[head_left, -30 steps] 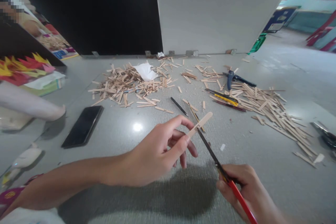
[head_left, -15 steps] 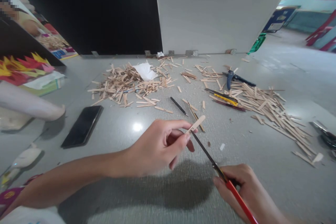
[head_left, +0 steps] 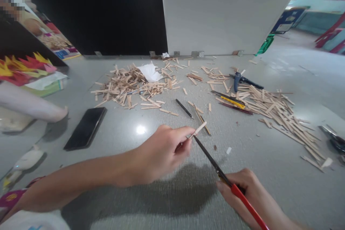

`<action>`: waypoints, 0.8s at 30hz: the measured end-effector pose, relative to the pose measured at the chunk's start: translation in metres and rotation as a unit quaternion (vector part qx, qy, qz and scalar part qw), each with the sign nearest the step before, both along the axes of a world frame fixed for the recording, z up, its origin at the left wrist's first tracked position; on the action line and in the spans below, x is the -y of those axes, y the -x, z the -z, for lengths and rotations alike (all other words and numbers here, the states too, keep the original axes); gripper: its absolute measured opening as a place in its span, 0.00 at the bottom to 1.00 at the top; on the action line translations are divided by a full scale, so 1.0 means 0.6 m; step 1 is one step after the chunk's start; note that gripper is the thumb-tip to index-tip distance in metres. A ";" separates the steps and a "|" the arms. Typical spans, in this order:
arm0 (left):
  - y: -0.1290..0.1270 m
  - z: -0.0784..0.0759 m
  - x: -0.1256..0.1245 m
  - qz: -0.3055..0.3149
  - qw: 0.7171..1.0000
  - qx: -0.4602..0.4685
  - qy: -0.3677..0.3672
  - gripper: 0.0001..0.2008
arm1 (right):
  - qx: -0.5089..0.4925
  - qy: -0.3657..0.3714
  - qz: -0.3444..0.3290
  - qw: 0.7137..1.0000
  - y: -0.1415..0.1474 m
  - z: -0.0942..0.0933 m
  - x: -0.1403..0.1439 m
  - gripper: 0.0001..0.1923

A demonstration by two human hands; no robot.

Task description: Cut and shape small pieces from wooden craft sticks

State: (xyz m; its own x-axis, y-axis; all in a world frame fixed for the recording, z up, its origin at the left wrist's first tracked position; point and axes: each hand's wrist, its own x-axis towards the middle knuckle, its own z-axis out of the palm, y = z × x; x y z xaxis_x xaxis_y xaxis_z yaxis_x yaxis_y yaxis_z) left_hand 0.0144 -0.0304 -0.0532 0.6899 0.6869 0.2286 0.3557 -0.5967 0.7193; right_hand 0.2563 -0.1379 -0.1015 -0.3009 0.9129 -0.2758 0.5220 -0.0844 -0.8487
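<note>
Between the thumb and fingers of my left hand [head_left: 159,154] is a small wooden craft stick [head_left: 199,128], its rounded end pointing up and to the right. My right hand [head_left: 250,194] is wrapped round the red handle of a pair of scissors [head_left: 211,160]. The dark blades reach up and left, with their tip at the stick's lower edge beside my left fingertips. Whether the tip touches the wood I cannot tell. Just behind the stick a thin pencil-like rod [head_left: 205,125] lies on the grey table [head_left: 161,205].
Cut sticks form a pile [head_left: 121,90] at back left and a spread [head_left: 283,115] at right. Nearby lie a black pen [head_left: 184,108], a yellow cutter [head_left: 233,102], dark blue pliers [head_left: 237,79] and a phone [head_left: 85,128]. An upright black-and-white panel [head_left: 215,14] closes off the back.
My left hand has turned, so the craft stick shows more edge-on and sits slightly lower. The scissors have shifted a little left with my right hand.
</note>
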 end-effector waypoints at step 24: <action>-0.009 -0.019 -0.004 -0.012 0.975 0.021 0.221 0.05 | -0.152 0.195 0.154 0.957 -0.005 -0.023 0.030 0.43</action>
